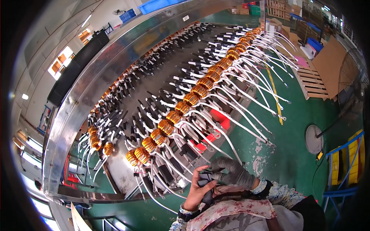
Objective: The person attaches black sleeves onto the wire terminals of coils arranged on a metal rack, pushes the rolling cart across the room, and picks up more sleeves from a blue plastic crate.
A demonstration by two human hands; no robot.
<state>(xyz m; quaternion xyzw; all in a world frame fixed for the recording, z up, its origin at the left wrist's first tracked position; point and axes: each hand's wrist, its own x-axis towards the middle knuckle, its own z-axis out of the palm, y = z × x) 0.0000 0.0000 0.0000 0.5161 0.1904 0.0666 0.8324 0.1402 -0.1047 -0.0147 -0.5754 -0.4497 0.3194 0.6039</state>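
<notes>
My left hand (197, 189) is bare and wraps round a small dark object (205, 178), held close to my body at the bench's near edge. My right hand (230, 173), in a grey glove, is at the same object from the right with its fingers bent; whether it grips the object is hard to see. Beyond them, a long row of copper-wound ring coils (165, 127) with white leads and black sleeves lies along the metal bench (123, 178). The nearest white leads hang over the bench edge beside my hands.
A second row of coils (93, 136) lines the far side under a metal frame (73, 111). Red trays (220, 120) sit beneath the leads. To the right are a wooden pallet (313, 81), a round stand base (314, 139) and a blue rack with yellow bins (352, 156).
</notes>
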